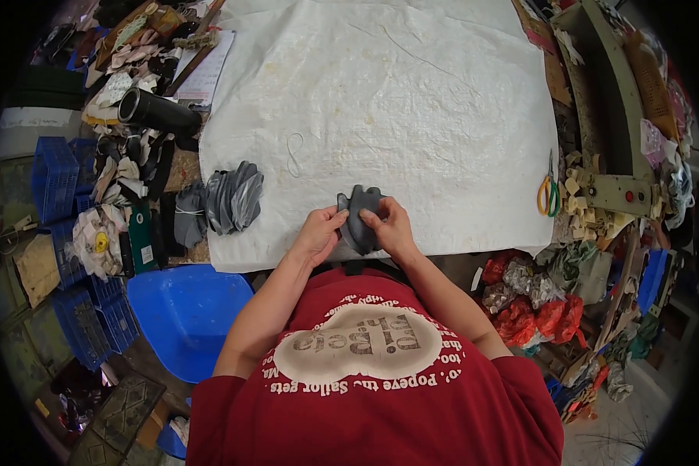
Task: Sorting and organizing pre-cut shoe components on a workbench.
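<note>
Near the front edge of the table I hold a few dark grey, flat cut pieces [363, 208] with rounded ends. They look like leather or fabric, but I cannot tell which. My left hand [322, 231] pinches their left edge between thumb and fingers. On the other side, my right hand [394, 229] grips them with its thumb pressed on top. To the left lies a bundle of similar grey pieces [234, 198], some wrapped in clear plastic. A thin loop of string [295, 155] rests on the white sheet [380, 93] beyond my left hand.
Scissors [549, 196] with green and yellow handles lie at the sheet's right edge. A black cylinder [159, 111] and scraps crowd the left side. A blue bin [190, 314] stands below left. At right are a machine with a control box [625, 195] and red plastic bags [537, 318].
</note>
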Demonstrator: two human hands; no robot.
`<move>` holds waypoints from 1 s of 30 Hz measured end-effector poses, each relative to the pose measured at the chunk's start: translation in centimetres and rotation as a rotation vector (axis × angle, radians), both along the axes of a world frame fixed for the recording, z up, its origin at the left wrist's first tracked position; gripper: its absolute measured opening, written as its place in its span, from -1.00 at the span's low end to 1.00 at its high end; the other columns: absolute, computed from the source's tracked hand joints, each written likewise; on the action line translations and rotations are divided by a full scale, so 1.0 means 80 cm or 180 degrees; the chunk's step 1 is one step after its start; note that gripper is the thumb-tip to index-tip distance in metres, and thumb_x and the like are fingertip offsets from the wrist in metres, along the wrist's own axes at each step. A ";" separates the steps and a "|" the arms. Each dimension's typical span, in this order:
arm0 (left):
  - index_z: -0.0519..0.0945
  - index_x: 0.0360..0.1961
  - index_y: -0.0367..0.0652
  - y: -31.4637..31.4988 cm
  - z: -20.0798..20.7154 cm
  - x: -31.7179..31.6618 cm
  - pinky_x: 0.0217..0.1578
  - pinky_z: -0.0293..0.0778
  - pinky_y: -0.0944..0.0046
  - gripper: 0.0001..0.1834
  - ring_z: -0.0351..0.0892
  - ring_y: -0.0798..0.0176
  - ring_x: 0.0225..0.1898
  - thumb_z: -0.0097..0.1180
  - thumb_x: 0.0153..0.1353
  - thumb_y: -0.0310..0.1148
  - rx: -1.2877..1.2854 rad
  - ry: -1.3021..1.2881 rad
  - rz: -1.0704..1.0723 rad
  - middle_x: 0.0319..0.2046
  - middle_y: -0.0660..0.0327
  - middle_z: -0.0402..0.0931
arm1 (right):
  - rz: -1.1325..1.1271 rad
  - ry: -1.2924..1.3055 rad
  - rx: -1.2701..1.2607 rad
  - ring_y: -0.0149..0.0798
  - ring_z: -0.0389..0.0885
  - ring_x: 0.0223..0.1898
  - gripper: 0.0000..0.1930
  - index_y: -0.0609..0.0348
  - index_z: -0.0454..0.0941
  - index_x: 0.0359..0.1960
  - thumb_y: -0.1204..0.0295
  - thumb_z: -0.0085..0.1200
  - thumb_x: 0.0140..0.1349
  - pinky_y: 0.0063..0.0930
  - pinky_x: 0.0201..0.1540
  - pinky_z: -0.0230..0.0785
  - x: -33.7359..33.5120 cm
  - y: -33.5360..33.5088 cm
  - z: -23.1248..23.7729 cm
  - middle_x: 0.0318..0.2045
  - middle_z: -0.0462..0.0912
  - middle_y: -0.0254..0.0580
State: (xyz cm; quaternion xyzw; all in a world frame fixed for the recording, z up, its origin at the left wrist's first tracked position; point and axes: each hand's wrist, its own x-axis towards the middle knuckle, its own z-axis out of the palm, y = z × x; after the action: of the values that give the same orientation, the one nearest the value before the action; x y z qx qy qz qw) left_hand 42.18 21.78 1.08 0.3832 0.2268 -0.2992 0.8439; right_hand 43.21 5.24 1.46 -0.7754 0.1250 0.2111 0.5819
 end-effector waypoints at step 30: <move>0.43 -0.11 -0.32 -0.020 0.043 -0.012 -0.29 0.39 0.14 -0.65 0.44 -0.10 -0.31 -0.07 0.01 -0.65 0.3998 -0.2838 -0.0805 -0.35 -0.04 0.41 | 0.0894 -0.0285 -0.0343 -0.21 0.51 -0.48 -0.81 0.34 0.47 -0.36 0.40 -0.01 0.14 -0.41 -0.39 0.34 0.011 0.015 0.047 -0.50 0.56 -0.01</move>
State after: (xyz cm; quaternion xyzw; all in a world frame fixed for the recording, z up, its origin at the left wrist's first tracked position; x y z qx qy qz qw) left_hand 41.25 20.18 4.51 0.8962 -0.0523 -0.0264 0.4397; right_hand 44.07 6.45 5.20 -0.8240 0.0004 0.2486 0.5092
